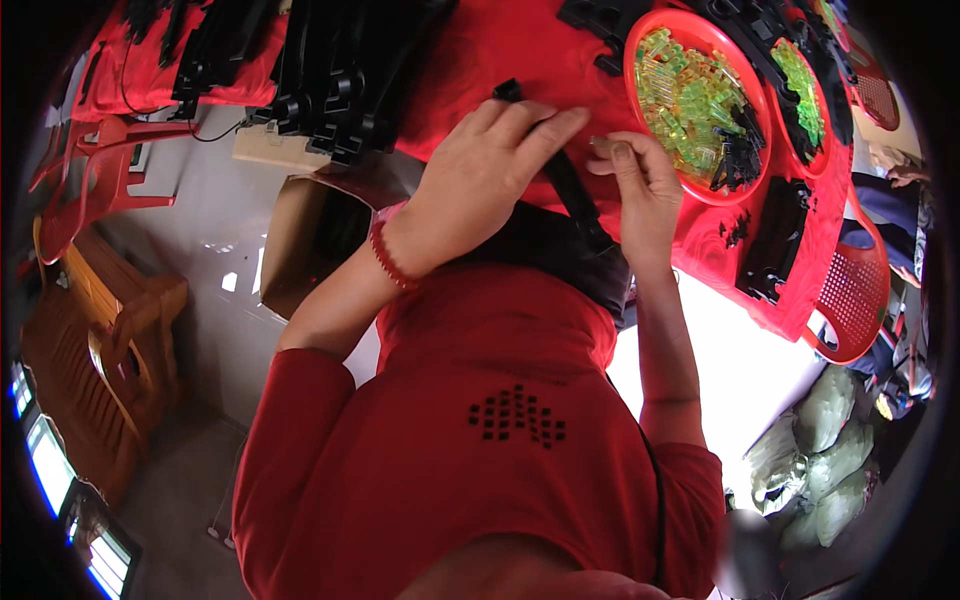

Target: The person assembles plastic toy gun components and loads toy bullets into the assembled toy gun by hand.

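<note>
A long, narrow black plastic part (572, 190) slants across the near edge of the red-covered table, its lower end close to my lap. My left hand (475, 185) lies over its upper half and grips it, the palm hiding some of it. Just to the right, my right hand (648, 190) is raised with thumb and forefinger pinched together. Something small and pale may be between those fingertips, too small to name. Beside my right hand stands a red basin (632, 85) of clear yellow-green plastic pieces (675, 100) and small black pieces (740, 150).
Many long black parts (335, 70) are stacked at the table's left. A second red basin holds green pieces (800, 95) at the right, near another black part (775, 240). An open cardboard box (285, 245) sits below the table. Red chairs (855, 290) stand around.
</note>
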A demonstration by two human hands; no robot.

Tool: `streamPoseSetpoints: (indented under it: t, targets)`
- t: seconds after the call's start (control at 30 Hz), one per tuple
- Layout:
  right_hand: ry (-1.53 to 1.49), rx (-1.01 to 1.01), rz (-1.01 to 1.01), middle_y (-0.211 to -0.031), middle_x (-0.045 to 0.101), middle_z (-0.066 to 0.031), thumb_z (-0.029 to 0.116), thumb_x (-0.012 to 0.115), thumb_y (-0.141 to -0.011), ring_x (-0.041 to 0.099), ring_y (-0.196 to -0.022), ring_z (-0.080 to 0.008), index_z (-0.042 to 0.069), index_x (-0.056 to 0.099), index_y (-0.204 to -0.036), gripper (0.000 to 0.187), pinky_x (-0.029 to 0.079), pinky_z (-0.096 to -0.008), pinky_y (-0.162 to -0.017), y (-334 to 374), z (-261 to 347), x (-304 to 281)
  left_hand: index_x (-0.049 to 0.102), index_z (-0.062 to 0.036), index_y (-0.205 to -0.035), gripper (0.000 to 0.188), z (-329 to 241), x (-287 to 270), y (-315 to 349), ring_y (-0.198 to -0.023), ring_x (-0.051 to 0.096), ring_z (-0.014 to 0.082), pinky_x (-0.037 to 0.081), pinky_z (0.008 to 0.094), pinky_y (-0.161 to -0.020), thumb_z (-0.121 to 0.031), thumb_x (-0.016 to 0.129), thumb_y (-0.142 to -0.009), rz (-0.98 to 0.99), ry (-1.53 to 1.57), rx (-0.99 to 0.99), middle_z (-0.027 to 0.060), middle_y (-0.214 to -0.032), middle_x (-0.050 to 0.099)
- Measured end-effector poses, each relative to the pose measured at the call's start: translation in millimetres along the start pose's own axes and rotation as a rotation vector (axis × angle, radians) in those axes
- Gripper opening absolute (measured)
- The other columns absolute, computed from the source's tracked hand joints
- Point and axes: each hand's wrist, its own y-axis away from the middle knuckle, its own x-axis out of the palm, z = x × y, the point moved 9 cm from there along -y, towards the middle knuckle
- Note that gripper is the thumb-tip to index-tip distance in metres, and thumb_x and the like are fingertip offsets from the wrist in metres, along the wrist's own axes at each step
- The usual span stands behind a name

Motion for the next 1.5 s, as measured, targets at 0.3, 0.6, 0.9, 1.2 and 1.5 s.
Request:
streamPoseSetpoints:
  t: [0.3, 0.6, 0.9, 1.2, 1.5]
  targets:
    - [0.142, -0.102, -0.098, -0.089, 0.066, -0.0030, 0.009, 0.064, -0.095, 0.061, -0.080, -0.0095, 0.004, 0.065, -0.102, 0.008, 0.048, -0.0267, -0.079, 18.4, 36.4, -18.4, 0.067, -0.0177, -0.117, 0.040, -1.8, 20.6, -4.0, -0.112, 0.056, 0.0223, 0.035, 0.0486, -0.107, -0.019, 0.074, -0.078, -0.016, -0.167, 0.155, 0.0005, -0.111, 0.063]
    - [0.883, -0.564, -0.067, -0.083, 0.066, 0.0026, 0.013, 0.071, -0.087, 0.058, -0.075, -0.0131, 0.013, 0.067, -0.097, 0.011, 0.030, -0.0338, -0.084, 33.2, 55.1, 4.7, 0.068, -0.0133, -0.107, 0.038, 1.8, 13.5, 4.1, -0.099, 0.058, 0.0219, 0.043, 0.0374, -0.083, -0.025, 0.080, -0.073, -0.118, -0.043, 0.103, 0.0010, -0.100, 0.063]
    - [1.002, -0.637, -0.004, -0.084, 0.065, 0.0036, 0.012, 0.073, -0.084, 0.058, -0.076, -0.0138, 0.013, 0.065, -0.095, 0.013, 0.031, -0.0355, -0.083, 30.7, 50.4, 19.6, 0.070, -0.0139, -0.106, 0.037, 7.3, 16.5, 3.4, -0.099, 0.058, 0.0219, 0.044, 0.0376, -0.083, -0.026, 0.080, -0.073, -0.092, 0.000, 0.092, 0.0006, -0.100, 0.064]
    - [1.006, -0.620, 0.054, -0.084, 0.065, 0.0030, 0.012, 0.071, -0.086, 0.058, -0.076, -0.0143, 0.012, 0.065, -0.095, 0.011, 0.033, -0.0363, -0.086, 27.4, 48.7, 21.2, 0.070, -0.0143, -0.106, 0.036, 8.9, 18.3, 1.9, -0.099, 0.058, 0.0219, 0.044, 0.0375, -0.083, -0.026, 0.079, -0.073, -0.085, 0.004, 0.092, 0.0005, -0.100, 0.064]
    - [0.965, -0.620, 0.108, -0.086, 0.066, 0.0039, 0.011, 0.071, -0.086, 0.059, -0.078, -0.0142, 0.011, 0.065, -0.094, 0.010, 0.033, -0.0366, -0.087, 26.0, 49.5, 20.7, 0.070, -0.0146, -0.105, 0.037, 9.9, 17.2, 2.1, -0.097, 0.057, 0.0215, 0.043, 0.0370, -0.082, -0.026, 0.080, -0.071, -0.100, 0.023, 0.087, 0.0002, -0.099, 0.064]
